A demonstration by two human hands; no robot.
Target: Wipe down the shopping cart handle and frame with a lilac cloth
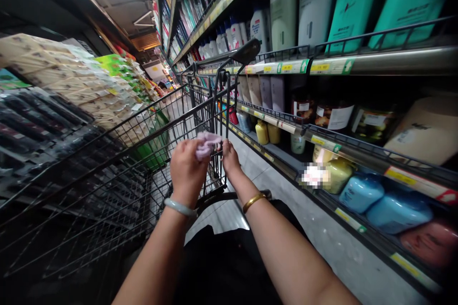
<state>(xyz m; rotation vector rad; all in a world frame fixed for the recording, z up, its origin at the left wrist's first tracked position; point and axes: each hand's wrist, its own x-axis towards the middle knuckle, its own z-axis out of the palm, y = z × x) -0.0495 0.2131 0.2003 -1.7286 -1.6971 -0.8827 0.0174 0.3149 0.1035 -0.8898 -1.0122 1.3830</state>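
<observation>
My left hand is closed around a small crumpled pale purple cloth, held just over the rear rim of a black wire shopping cart. My right hand is beside it with fingers curled, pinching the cloth's right end near the cart's upright bars. A pale bangle sits on my left wrist and a gold one on my right. The cart basket looks empty and stretches away to the left and ahead.
Shelves on the right carry shampoo bottles, jars and blue pouches, close to my right arm. Stacked packaged goods line the left. A narrow tiled aisle runs ahead between cart and shelves.
</observation>
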